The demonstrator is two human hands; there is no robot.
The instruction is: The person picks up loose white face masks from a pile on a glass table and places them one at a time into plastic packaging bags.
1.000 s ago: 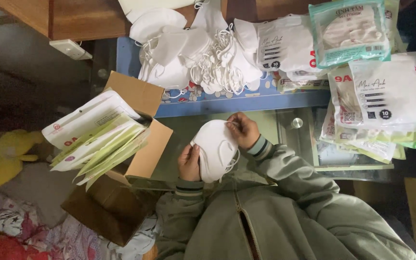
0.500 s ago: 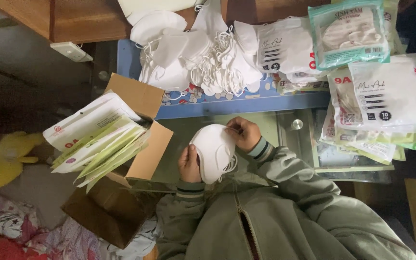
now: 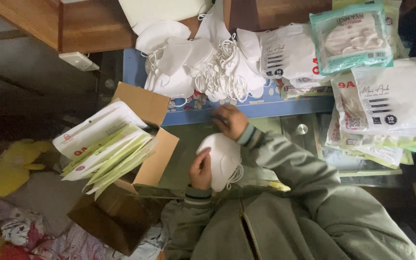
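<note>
**Head view: one mask in hand, a heap beyond it**

Head view showed me the glass surface (image 3: 193, 144) crowded with goods. Largest was the cardboard box (image 3: 145, 159) at the left, stuffed with flat packets (image 3: 104, 144). Sealed mask packs (image 3: 386, 96) were stacked at the right, and a loose heap of white masks (image 3: 203, 62) lay along the far edge. Near the body, my left hand (image 3: 201, 169) gripped a single white mask (image 3: 222, 159), its fingers closed on the mask's edge. My right hand (image 3: 229, 121) was just beyond that mask, near the heap, its fingers curled; whether they held anything I could not tell.
</note>
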